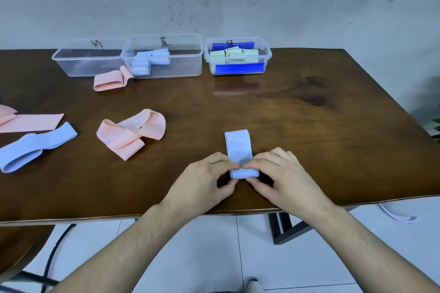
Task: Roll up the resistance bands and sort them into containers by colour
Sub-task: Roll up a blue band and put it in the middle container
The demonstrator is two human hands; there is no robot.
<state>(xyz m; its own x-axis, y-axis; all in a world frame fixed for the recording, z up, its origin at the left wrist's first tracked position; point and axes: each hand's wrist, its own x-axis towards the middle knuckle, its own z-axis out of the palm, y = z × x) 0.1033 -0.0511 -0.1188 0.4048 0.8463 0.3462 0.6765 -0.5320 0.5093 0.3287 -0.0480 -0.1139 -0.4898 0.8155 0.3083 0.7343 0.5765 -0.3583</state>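
A light blue band [238, 144] lies near the table's front edge, its near end wound into a small roll. My left hand [206, 179] pinches the roll's left end and my right hand [283, 177] pinches its right end. Loose on the table are a pink band [129, 133] at centre left, another blue band [35, 144] and a flat pink band [31, 121] at the far left, and a folded pink band [110, 81] by the boxes. Three clear boxes stand at the back: an empty left box [78, 64], a middle box [183, 54] with blue rolls, a right box [266, 54] with green rolls.
The dark wooden table [297, 114] ends just under my wrists. White floor tiles and a black metal table leg [283, 228] show below the edge. A grey wall stands behind the boxes. A round stool edge [19, 252] is at the lower left.
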